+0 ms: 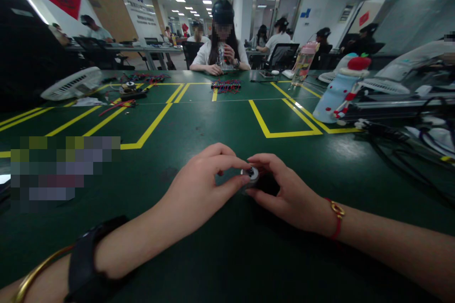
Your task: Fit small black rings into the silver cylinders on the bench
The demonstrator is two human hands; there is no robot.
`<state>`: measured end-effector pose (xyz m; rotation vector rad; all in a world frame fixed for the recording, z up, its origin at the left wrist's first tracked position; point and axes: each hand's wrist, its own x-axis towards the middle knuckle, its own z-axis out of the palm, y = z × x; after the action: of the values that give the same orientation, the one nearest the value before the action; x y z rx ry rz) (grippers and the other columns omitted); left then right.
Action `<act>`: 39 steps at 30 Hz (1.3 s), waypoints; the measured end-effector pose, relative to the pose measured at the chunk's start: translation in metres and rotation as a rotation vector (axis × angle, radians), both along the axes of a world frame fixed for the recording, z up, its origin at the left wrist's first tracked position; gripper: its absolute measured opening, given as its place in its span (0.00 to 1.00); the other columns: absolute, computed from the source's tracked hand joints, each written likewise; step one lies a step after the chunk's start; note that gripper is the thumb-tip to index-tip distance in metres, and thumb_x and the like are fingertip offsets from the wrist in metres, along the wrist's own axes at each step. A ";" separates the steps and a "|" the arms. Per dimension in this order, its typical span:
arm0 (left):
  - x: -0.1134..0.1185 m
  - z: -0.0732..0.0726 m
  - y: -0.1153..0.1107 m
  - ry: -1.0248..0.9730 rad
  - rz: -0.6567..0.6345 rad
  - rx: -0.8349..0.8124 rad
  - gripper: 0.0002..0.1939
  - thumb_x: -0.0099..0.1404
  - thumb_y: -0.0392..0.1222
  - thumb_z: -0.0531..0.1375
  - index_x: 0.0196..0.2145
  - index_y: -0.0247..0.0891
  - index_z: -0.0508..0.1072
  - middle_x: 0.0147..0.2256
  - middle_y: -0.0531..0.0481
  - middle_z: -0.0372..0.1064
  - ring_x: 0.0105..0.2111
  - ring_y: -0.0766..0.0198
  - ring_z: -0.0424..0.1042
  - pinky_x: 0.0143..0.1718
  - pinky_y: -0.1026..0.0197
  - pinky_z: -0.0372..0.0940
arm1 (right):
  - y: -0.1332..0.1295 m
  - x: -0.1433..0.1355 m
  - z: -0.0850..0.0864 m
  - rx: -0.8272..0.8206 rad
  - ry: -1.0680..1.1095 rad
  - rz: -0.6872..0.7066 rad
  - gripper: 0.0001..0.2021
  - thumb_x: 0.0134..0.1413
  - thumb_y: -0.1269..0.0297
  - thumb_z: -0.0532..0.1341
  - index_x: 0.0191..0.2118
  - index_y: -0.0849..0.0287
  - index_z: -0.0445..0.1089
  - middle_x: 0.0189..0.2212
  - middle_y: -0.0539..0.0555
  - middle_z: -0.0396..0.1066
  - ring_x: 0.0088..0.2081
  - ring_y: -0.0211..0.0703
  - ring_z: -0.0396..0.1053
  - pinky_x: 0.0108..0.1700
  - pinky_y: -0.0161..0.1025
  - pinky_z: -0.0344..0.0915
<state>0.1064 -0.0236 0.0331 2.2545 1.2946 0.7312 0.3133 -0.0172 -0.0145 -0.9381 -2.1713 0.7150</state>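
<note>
A small silver cylinder with a pale top and a dark centre (253,176) stands low over the green tabletop, between my two hands. It looks like a small motor, but I cannot make out its kind for certain. With thumb and forefinger, my left hand (204,175) pinches at its top edge from the left. My right hand (289,189) is curled around it from the right, fingertips and thumb on its sides. My fingers hide much of its body, and any small part in the left pinch is too small to tell.
Yellow tape (295,134) marks boxes on the green table (199,123). Wired small parts (226,86) lie ahead, before a seated person (222,52). A blue bottle (330,97) and black cables (394,147) are at right. White fans (73,84) stand at both sides.
</note>
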 end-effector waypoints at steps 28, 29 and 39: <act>-0.064 -0.015 -0.005 0.006 0.206 -0.166 0.15 0.66 0.53 0.55 0.42 0.44 0.76 0.41 0.49 0.71 0.39 0.58 0.70 0.40 0.59 0.63 | 0.015 0.046 0.016 0.031 -0.143 -0.281 0.23 0.53 0.56 0.61 0.53 0.57 0.61 0.45 0.56 0.70 0.42 0.41 0.70 0.45 0.41 0.69; -0.074 -0.013 -0.006 0.020 0.242 -0.177 0.15 0.66 0.53 0.55 0.40 0.44 0.76 0.42 0.49 0.71 0.41 0.57 0.70 0.41 0.58 0.63 | 0.021 0.063 0.016 0.042 -0.167 -0.377 0.24 0.52 0.55 0.62 0.52 0.59 0.62 0.44 0.57 0.70 0.40 0.42 0.71 0.43 0.42 0.69; -0.108 -0.013 -0.012 0.027 0.569 -0.322 0.20 0.65 0.57 0.53 0.42 0.42 0.74 0.29 0.54 0.69 0.32 0.58 0.68 0.33 0.62 0.59 | 0.048 0.177 0.009 0.292 -0.446 -0.970 0.33 0.45 0.50 0.64 0.55 0.62 0.60 0.50 0.67 0.66 0.50 0.55 0.67 0.50 0.47 0.62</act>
<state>-0.0020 -0.0359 0.0201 1.6545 1.9409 0.6151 0.4899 0.0310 -0.0053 -1.8753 -1.7391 -0.2950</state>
